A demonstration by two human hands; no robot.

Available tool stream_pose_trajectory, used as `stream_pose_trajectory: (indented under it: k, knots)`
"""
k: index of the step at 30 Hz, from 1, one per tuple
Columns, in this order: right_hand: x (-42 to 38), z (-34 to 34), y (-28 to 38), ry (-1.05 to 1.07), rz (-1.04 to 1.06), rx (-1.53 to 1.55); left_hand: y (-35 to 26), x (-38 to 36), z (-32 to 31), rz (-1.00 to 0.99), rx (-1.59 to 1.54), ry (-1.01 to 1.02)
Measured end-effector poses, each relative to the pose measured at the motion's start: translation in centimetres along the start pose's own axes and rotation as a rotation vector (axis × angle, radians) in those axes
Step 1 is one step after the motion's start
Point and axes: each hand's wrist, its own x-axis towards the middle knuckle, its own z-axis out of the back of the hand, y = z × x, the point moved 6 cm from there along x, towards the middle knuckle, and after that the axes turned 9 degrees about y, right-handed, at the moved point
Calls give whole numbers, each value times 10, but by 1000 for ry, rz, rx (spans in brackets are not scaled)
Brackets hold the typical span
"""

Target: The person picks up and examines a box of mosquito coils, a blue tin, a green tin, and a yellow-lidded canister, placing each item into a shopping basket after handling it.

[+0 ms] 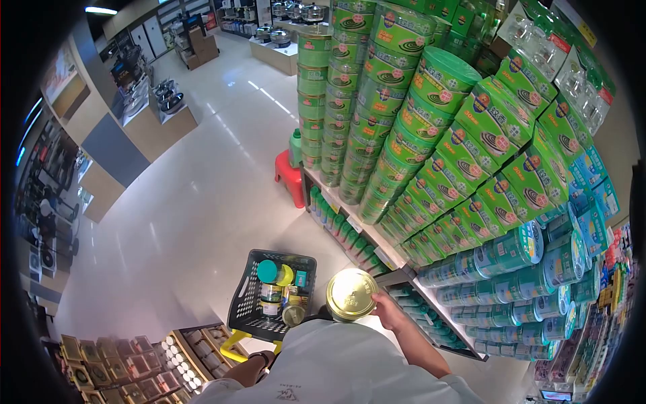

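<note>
A round tin with a gold lid (351, 294) is in my right hand (386, 312), its fingers closed on the tin's right rim. Of my left arm I see the forearm (247, 371) and a dark wristband (268, 358). They are beside the yellow handle (231, 349) of a black shopping basket (246, 291). My left hand's fingers are hidden by my white shirt. Inside the basket are a teal-lidded container (268, 271), a yellow item (285, 275), a small teal box (301, 277) and several jars or cans.
Tall stacks of green mosquito-coil tubs (387, 64) and boxes (494, 121) stand on a shelf to the right. Blue-green tubs (511, 256) lie stacked nearer me. A red stool (289, 178) is at the shelf's far end. Display boxes (114, 360) are at lower left.
</note>
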Motion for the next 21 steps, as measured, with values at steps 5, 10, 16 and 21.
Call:
stream_pose_trajectory:
  k: [5, 10, 16, 21]
  knots:
    - [36, -17, 19, 88, -90, -39, 0, 12, -16, 11, -42, -72]
    - [64, -19, 45, 119, -173, -128, -49, 17, -10, -19, -65, -126]
    - [94, 9, 74, 180, -171, -102, -65, 20, -1, -16, -182, -247]
    - [117, 33, 106, 193, -81, -77, -95, -10, 82, -143, -332, -481]
